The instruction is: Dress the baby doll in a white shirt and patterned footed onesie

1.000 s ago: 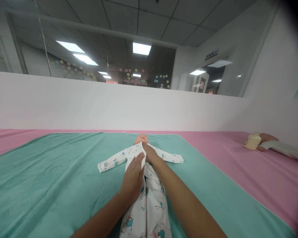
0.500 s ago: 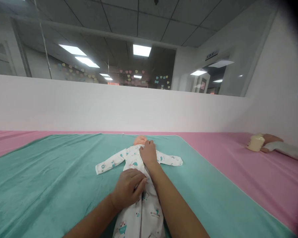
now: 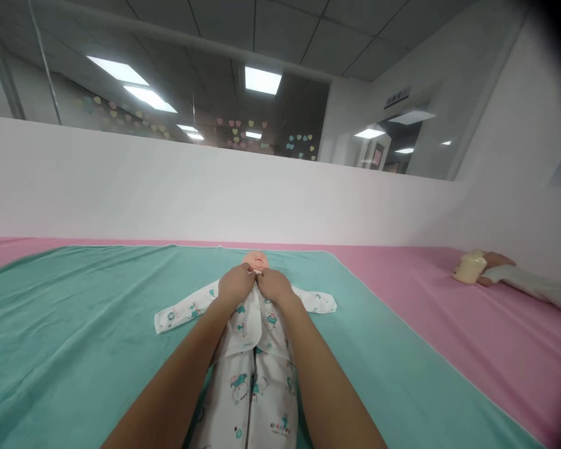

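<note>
A baby doll (image 3: 256, 257) lies on its back on a teal sheet (image 3: 75, 312), dressed in a white printed romper (image 3: 257, 374) with sleeves spread to both sides. My left hand (image 3: 235, 284) and my right hand (image 3: 272, 285) meet at the romper's collar just under the doll's chin. Both hands have their fingers curled and pinch the cloth at the neck opening. The fingertips are partly hidden behind the knuckles.
The teal sheet covers a pink mat (image 3: 472, 324) bounded by a low white wall (image 3: 168, 187). At the far right another person's hand (image 3: 493, 262) in a light sleeve rests beside a cream bottle (image 3: 468, 267).
My left hand moved up from the doll's belly to the collar. My right hand stayed near the neck and curled onto the cloth. The view drifted slightly.
</note>
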Motion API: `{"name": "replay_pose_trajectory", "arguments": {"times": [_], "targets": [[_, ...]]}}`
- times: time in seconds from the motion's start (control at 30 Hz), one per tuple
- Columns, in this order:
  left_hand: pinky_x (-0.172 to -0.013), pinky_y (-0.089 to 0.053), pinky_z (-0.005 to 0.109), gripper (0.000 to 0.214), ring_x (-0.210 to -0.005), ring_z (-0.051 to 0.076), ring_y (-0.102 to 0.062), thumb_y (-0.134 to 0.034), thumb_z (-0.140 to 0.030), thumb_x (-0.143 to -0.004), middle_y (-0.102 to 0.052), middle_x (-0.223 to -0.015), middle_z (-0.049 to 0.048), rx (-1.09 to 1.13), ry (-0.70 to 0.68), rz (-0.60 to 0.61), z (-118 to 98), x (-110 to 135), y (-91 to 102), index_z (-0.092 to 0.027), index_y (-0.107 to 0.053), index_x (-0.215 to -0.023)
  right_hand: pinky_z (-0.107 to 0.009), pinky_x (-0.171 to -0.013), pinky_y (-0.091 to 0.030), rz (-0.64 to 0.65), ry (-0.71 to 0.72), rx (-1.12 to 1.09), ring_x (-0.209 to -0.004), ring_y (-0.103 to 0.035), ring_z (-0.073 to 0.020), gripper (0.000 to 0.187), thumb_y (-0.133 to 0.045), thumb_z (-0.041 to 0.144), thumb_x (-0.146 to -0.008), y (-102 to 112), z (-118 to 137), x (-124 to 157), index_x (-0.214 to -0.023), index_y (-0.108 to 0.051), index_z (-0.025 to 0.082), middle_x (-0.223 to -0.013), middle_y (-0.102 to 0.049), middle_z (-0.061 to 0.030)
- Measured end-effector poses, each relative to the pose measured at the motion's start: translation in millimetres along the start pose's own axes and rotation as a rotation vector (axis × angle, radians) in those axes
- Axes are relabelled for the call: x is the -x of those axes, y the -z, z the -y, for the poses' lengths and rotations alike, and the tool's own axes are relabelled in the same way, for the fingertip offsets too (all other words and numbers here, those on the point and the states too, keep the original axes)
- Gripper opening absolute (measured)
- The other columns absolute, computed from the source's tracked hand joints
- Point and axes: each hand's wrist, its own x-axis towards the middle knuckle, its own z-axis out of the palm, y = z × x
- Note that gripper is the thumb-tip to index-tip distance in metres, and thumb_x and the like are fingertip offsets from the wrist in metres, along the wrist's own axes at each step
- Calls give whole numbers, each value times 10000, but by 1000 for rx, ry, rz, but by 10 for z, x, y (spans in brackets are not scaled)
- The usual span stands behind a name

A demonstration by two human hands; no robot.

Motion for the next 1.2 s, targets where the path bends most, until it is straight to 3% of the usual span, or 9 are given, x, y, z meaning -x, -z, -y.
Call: {"name": "replay_pose_trajectory", "arguments": {"times": [0.2, 0.3, 0.47, 0.67, 0.93, 1.2], "targets": [[-632, -365, 261, 215, -761, 183, -560, -433, -314, -781, -640, -846, 48, 75, -140, -141, 58, 39, -18, -206, -619, -767, -281, -726, -359, -120, 88, -183, -833, -516, -183, 207, -362, 232, -802, -58, -92, -93, -687, -522, 170, -857, -589, -76], [-652, -359, 255, 206, -745, 169, -544, -464, -303, -764, -631, -817, 52, 222, -122, -206, 74, 23, -20, -179, -604, -678, -257, -659, -359, -227, 64, -325, -747, -484, -153, 277, -261, 282, -837, -62, -103, -132, -684, -468, 179, -766, -539, -34], [-623, -366, 244, 211, -688, 152, -543, -469, -308, -760, -639, -741, 43, 378, -48, -182, 64, 3, 14, -163, -597, -675, -237, -627, -354, -323, 31, -530, -704, -460, -132, 320, -218, 386, -845, -58, -93, -143, -699, -418, 183, -723, -495, -5], [-549, -391, 219, 228, -580, 121, -542, -465, -302, -753, -631, -645, 28, 524, 0, -111, 50, 20, 45, -138, -608, -685, -233, -579, -317, -249, 56, -587, -630, -428, -124, 295, -314, 391, -782, -63, -60, -92, -603, -424, 183, -620, -461, 24], [-632, -413, 240, 148, -692, 153, -590, -536, -248, -709, -671, -722, 36, 524, -40, -62, 88, -37, -32, -152, -649, -707, -231, -527, -262, -232, 5, -596, -569, -385, -113, 268, -376, 355, -704, -78, -122, -93, -518, -436, 173, -541, -441, 29], [-617, -411, 221, 139, -684, 135, -586, -524, -209, -715, -676, -761, 29, 505, -42, -62, 63, -22, -36, -161, -648, -755, -218, -556, -322, -264, 7, -655, -590, -429, -115, 249, -399, 361, -688, -103, -89, -13, -557, -488, 169, -568, -493, 23]]}}
